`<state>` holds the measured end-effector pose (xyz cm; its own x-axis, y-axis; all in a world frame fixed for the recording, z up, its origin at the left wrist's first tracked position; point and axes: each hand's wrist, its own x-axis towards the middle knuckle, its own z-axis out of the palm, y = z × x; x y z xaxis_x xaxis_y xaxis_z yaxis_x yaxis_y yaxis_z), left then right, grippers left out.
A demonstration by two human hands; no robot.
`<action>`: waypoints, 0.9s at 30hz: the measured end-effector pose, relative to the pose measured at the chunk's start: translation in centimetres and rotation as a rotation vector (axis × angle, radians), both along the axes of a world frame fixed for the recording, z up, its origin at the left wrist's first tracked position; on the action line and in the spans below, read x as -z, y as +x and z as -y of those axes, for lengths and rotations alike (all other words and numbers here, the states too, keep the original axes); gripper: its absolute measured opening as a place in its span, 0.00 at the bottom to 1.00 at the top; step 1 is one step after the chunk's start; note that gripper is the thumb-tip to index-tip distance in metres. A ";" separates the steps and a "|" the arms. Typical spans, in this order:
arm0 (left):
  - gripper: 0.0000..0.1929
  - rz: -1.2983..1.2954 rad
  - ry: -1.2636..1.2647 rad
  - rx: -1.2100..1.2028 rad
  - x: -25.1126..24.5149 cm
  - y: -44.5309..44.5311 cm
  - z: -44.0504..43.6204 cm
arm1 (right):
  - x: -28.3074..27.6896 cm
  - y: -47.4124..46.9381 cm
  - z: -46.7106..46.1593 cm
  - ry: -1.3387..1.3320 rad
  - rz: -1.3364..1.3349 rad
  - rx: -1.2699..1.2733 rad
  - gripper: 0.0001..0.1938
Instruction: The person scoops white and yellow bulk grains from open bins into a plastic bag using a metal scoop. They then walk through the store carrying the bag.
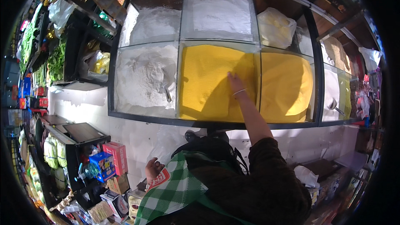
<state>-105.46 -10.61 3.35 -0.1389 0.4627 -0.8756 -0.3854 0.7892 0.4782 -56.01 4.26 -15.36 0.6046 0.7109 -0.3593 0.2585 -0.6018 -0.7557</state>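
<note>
Yellow grain meal (206, 78), perhaps cornmeal, fills a glass-walled compartment in the middle of a dark-framed bin counter. My right hand (236, 84) reaches over it with the fingers extended to the meal's surface. No tool shows in that hand, and the fingertips are partly in shadow. Low on the left, beside my green-and-white checked apron (175, 190), is my left hand (153, 170) with its fingers curled. A thin clear plastic bag (165, 142) hangs from those fingers, its lower part spread in front of my legs.
White flour (140, 68) with a metal scoop (168, 93) in it lies in the left compartment. More yellow meal (284, 84) is on the right. Glass dividers (258, 81) stand between them. Cartons (115, 157) and vegetable shelves (56, 153) are on the left.
</note>
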 end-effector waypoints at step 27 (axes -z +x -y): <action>0.09 -0.005 0.013 0.028 1.0 -1.1 -1.3 | -0.3 1.8 4.7 -0.363 0.279 -0.227 0.26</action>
